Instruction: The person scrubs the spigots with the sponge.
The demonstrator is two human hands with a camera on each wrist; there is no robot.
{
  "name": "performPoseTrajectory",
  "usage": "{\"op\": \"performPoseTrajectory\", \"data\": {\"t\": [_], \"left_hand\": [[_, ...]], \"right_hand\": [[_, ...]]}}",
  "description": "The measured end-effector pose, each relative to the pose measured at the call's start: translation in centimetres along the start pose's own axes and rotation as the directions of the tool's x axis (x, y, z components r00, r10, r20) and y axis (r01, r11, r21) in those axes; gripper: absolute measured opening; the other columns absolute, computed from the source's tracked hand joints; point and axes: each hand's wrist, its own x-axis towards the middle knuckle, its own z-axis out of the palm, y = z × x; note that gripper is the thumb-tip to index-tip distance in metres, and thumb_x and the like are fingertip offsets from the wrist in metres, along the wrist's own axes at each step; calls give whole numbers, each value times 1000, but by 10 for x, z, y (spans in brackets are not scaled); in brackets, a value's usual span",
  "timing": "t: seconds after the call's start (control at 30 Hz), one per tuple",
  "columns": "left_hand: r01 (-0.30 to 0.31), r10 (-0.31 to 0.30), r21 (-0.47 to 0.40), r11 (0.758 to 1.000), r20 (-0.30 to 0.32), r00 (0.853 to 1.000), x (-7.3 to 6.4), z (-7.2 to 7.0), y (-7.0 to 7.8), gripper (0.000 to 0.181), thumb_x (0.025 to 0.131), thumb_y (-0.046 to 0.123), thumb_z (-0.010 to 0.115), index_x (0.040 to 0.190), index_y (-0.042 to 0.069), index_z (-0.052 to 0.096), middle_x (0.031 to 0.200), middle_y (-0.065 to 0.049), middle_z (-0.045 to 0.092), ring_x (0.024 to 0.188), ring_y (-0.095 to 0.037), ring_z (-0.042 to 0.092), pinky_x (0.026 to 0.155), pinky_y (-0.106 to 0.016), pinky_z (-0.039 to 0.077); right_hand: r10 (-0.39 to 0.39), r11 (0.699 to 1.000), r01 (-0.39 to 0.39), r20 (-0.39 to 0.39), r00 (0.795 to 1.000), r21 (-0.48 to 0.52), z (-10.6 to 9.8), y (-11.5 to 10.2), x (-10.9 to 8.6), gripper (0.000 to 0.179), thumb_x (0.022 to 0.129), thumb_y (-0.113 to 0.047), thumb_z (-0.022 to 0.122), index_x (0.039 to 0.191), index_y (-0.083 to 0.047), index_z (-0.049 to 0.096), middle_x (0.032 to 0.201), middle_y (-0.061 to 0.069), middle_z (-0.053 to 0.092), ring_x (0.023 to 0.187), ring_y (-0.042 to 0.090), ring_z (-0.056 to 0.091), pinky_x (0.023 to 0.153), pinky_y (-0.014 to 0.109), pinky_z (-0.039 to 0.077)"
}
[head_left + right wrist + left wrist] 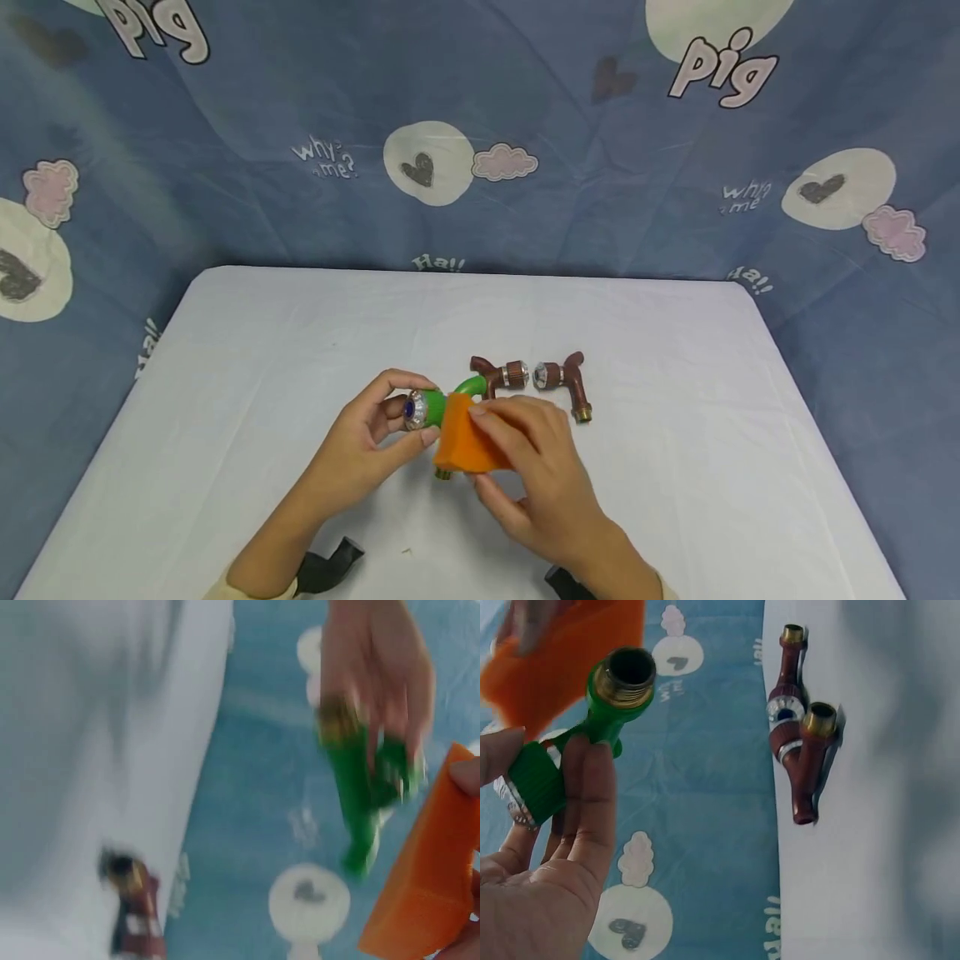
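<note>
My left hand (367, 450) grips a green faucet (607, 724) by its ribbed knob, which has a silvery, faceted end. The faucet's brass threaded opening (630, 675) faces the left wrist camera. In my right hand (543, 475) is an orange sponge (468, 437), pinched between thumb and fingers. Seen from the head, the sponge overlaps the front of the green faucet; whether they touch I cannot tell. The right wrist view shows the sponge (431, 870) beside the faucet, which is blurred there.
Two brown faucets lie on the white table beyond my hands, one on the left (510, 375) and one on the right (573, 383). Black curved objects (330, 567) show by both forearms. A blue printed cloth (300, 208) hangs behind the table.
</note>
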Motion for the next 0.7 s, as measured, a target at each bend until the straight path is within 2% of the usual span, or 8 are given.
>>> {"op": "performPoseTrajectory", "data": {"t": [0.1,0.17,0.37,0.53,0.6,0.7], "left_hand": [[-9,8,-34,999,-17,1000,0,0,-1,42,99,-6,66,137,4,53,126,-19,63,107,-29,71,88,-36,62],[-11,10,-58,998,-31,999,0,-1,-1,41,99,-7,65,138,2,53,126,-20,63,107,-29,71,88,-35,62],[-5,-6,-107,994,-94,996,0,-3,2,40,100,-4,67,137,-1,53,121,-22,66,107,-28,72,90,-38,61],[-8,-7,-128,992,-114,993,1,-5,2,40,99,-6,68,136,-4,54,118,-23,67,106,-28,74,93,-41,59],[-9,-6,-137,990,-113,994,2,-5,1,40,99,-6,67,136,-5,54,119,-24,67,106,-29,74,94,-41,59],[-3,-13,-146,989,-111,994,2,-5,-1,41,99,-5,67,138,-4,54,122,-25,67,107,-30,73,94,-40,59]], "right_hand": [[-77,997,77,-26,997,20,12,-7,0,42,105,-27,59,138,0,61,133,16,59,118,32,56,98,46,46],[-77,997,77,-20,997,14,15,-6,0,42,106,-28,58,138,-2,61,133,17,59,118,32,55,98,47,46],[29,998,-27,27,999,-54,13,12,-8,42,107,-32,57,143,-11,60,136,14,58,122,32,54,99,51,46],[116,991,-114,12,993,-76,6,23,-13,44,102,-26,65,144,-13,61,134,13,60,122,33,55,98,51,45],[114,991,-115,-6,993,-65,4,23,-13,43,103,-28,65,143,-12,62,134,13,60,121,33,55,97,49,45],[74,996,-75,-24,997,-51,2,16,-9,42,106,-33,60,141,-10,63,133,14,60,120,33,56,98,49,45]]}}
